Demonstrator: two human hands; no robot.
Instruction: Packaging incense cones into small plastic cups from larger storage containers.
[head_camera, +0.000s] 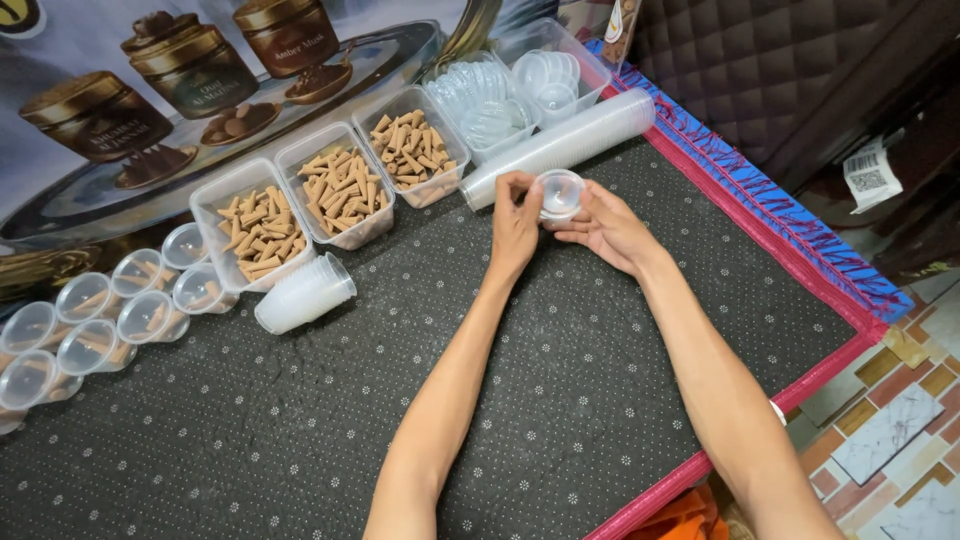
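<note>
Both hands meet over the far middle of the dark dotted mat (560, 400), pinching one small clear plastic cup (560, 193) between them: the left hand (515, 225) grips its left edge with thumb and fingertips, and the right hand (606, 228) cradles its right side with curled fingers. Just beyond the cup lies a long sleeve of stacked clear cups (570, 143), on its side. To the left sit three clear tubs of tan incense cones (335, 185), a short stack of cups (305, 293) and a cluster of lidded filled cups (90, 325).
</note>
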